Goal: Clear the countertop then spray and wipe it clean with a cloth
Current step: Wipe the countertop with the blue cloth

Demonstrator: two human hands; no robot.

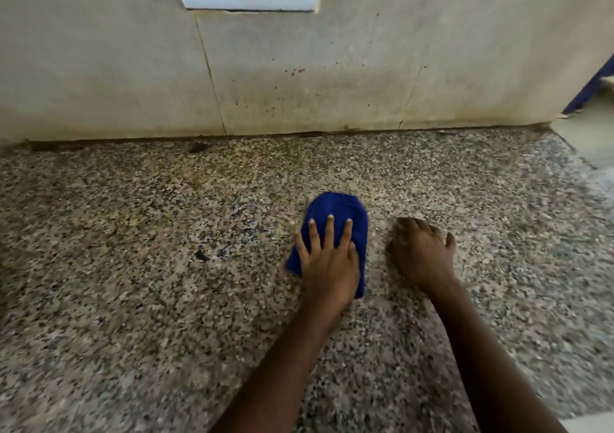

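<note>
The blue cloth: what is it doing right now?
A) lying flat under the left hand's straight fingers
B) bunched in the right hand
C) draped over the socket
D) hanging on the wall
A: the left hand presses the blue cloth onto the countertop.
</note>
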